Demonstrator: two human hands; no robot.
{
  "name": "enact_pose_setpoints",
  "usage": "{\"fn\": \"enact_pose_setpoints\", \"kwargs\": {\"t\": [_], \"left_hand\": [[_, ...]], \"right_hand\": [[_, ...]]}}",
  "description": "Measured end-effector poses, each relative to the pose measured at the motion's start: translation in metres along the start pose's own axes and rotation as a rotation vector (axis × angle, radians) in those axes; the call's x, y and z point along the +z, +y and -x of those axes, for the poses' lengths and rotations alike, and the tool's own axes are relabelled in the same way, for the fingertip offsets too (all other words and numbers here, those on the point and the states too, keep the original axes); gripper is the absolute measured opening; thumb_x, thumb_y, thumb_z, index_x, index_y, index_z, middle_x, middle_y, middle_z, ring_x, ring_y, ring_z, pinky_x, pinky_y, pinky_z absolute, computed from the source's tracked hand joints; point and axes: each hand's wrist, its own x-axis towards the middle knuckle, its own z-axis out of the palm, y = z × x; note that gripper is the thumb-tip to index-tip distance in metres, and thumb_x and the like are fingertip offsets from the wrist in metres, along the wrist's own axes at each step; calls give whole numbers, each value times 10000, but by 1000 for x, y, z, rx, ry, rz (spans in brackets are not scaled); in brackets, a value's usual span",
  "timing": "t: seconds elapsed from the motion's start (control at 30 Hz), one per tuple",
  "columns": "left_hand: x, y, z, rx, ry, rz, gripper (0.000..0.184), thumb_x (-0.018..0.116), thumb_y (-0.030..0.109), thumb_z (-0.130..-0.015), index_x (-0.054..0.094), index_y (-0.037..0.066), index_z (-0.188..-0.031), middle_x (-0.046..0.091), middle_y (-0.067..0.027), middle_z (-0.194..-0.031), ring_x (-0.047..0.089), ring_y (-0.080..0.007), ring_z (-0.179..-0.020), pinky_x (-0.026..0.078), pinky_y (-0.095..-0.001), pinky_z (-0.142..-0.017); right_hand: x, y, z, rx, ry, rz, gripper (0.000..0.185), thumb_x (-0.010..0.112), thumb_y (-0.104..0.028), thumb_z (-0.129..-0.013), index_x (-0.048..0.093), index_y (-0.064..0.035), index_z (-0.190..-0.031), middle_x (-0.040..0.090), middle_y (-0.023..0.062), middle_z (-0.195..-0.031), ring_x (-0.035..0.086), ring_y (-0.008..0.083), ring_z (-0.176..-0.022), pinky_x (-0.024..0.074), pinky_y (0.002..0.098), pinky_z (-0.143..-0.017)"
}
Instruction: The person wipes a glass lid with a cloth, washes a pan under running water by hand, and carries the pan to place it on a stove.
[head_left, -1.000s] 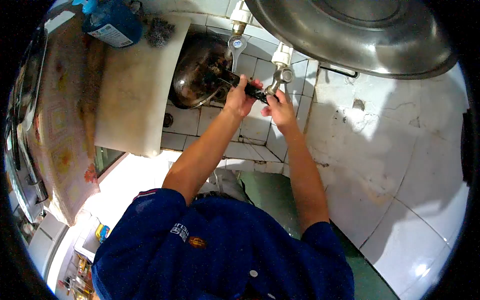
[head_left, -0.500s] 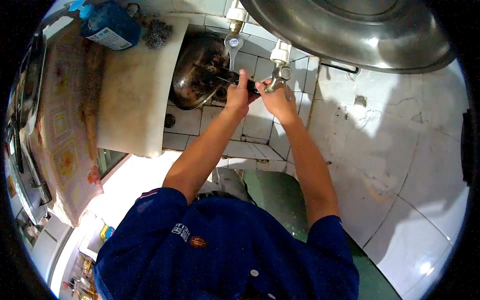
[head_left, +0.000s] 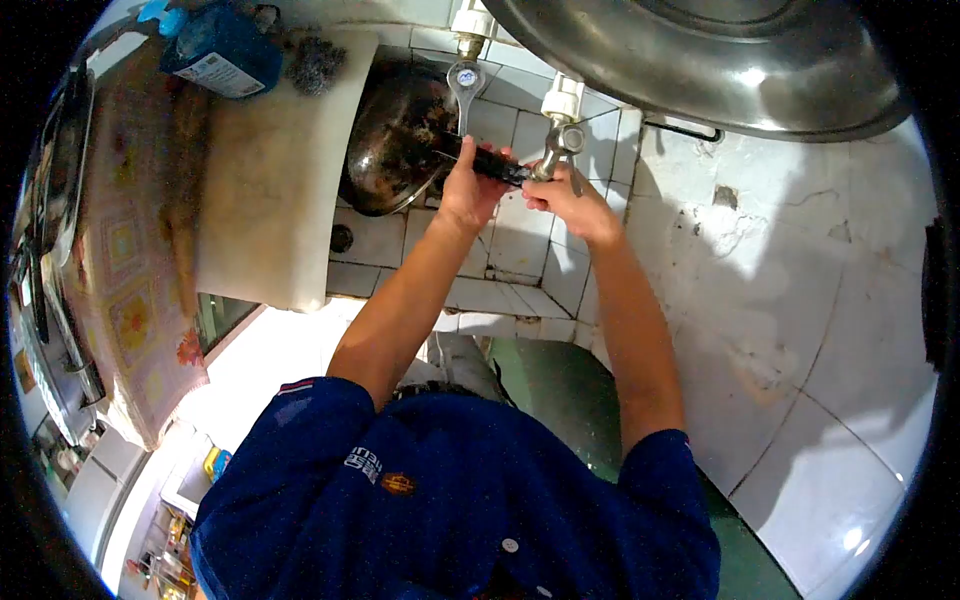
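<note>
A scorched metal pan [head_left: 385,165] is tilted in the tiled sink, its blackened outer side showing. Its long black handle [head_left: 497,166] points right, toward the taps. My left hand [head_left: 472,196] is wrapped round the handle from below, with the thumb up along the near side. At the handle's end, my right hand [head_left: 575,208] has its fingers curled in and pinching the tip, just under the right tap [head_left: 566,142]. The left tap [head_left: 467,78] hangs above the pan's inner end of the handle.
On the left lies a pale cutting board [head_left: 270,190] with a dark scouring pad [head_left: 317,66] and a blue pump bottle [head_left: 225,52]. A large steel basin [head_left: 700,70] overhangs the top right. White tiled counter [head_left: 760,300] extends along the right.
My right hand has shifted slightly right and down to the handle's end, its fingers now curled in. My left hand has turned a little, showing more of the handle. The pan has barely moved.
</note>
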Motion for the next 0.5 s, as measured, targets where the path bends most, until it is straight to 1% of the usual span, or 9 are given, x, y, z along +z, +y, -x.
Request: {"fn": "enact_pose_setpoints", "kwargs": {"t": [0.07, 0.1, 0.13, 0.17, 0.27, 0.3, 0.33, 0.37, 0.5], "left_hand": [[-2, 1, -3, -9, 4, 121, 261, 498, 333, -949, 518, 73, -933, 598, -129, -937, 573, -265, -865, 470, -420, -818], [-7, 1, -4, -9, 5, 121, 261, 498, 333, -949, 518, 73, -933, 598, -129, -937, 573, -265, -865, 470, -420, -818], [-13, 3, -7, 6, -44, 88, 248, 511, 319, -943, 520, 74, -912, 598, -127, -915, 574, -268, -861, 469, -427, -818], [-18, 3, -9, 19, -93, 56, 236, 524, 306, -938, 522, 74, -891, 598, -124, -894, 574, -272, -856, 467, -434, -818], [-20, 9, -9, -47, -70, -15, 306, 481, 381, -946, 519, 93, -847, 597, -102, -860, 585, -266, -862, 459, -432, -814], [-18, 10, -6, -77, -67, -76, 343, 459, 421, -949, 516, 101, -840, 596, -95, -854, 589, -265, -862, 456, -434, -813], [-16, 9, -4, -79, -68, -77, 343, 459, 421, -949, 516, 101, -840, 596, -95, -854, 589, -265, -862, 456, -434, -813], [-14, 8, -1, -65, -38, -108, 376, 434, 464, -946, 508, 107, -854, 595, -89, -865, 585, -263, -879, 445, -442, -830], [14, 14, 20, -69, 31, -102, 445, 387, 548, -936, 485, 114, -925, 584, -83, -927, 563, -260, -952, 408, -473, -893]], "right_hand": [[2, 3, 4, 103, 80, 95, 244, 632, -271, -837, 631, -29, -870, 604, 33, -715, 564, 122, -610, 476, 291, -564], [9, 0, 9, 209, 162, 182, 247, 636, -278, -837, 634, -36, -883, 606, 33, -719, 560, 114, -605, 469, 290, -553], [19, -6, 11, 178, 211, 286, 258, 635, -291, -842, 655, -69, -972, 605, 35, -715, 553, 104, -595, 464, 273, -525], [22, -4, 9, 178, 213, 284, 258, 635, -291, -842, 655, -69, -972, 605, 35, -715, 553, 104, -595, 464, 273, -525], [28, 1, 0, 239, 310, 646, 269, 605, -265, -868, 652, -197, -1124, 603, 35, -718, 545, 101, -604, 472, 274, -537], [27, 1, 1, 239, 312, 644, 269, 605, -265, -868, 652, -197, -1124, 603, 35, -718, 545, 101, -604, 472, 274, -537], [25, 1, 3, 206, 237, 376, 226, 621, -292, -859, 644, -115, -998, 606, 34, -707, 554, 96, -595, 467, 266, -509], [23, 1, 6, 172, 159, 111, 287, 637, -320, -851, 635, -34, -873, 608, 33, -697, 563, 91, -587, 463, 259, -481], [7, 23, -8, 26, 81, -89, 303, 647, -337, -841, 640, -37, -883, 609, 34, -662, 567, 93, -584, 454, 260, -478]]}}
